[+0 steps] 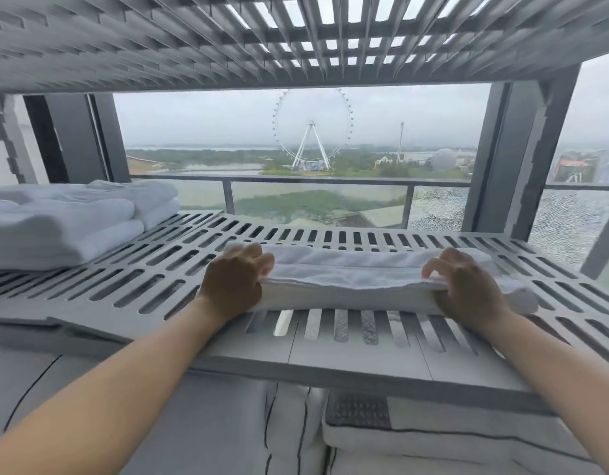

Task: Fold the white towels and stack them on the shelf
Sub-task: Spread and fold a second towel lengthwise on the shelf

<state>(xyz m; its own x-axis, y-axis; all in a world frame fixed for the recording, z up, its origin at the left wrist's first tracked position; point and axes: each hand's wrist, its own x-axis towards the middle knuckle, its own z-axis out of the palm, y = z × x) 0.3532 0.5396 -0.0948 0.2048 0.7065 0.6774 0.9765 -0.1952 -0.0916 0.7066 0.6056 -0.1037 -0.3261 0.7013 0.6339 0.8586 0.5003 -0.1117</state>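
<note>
A folded white towel lies across the middle of the grey slotted shelf, near its front edge. My left hand grips the towel's left end, fingers curled over the top. My right hand grips the right end with fingers curled over the top layer. A stack of folded white towels sits at the shelf's left, apart from both hands.
Another slotted shelf hangs close overhead. Grey uprights frame the sides. Behind is a window with a balcony railing. Below the shelf lie white cushions with black piping.
</note>
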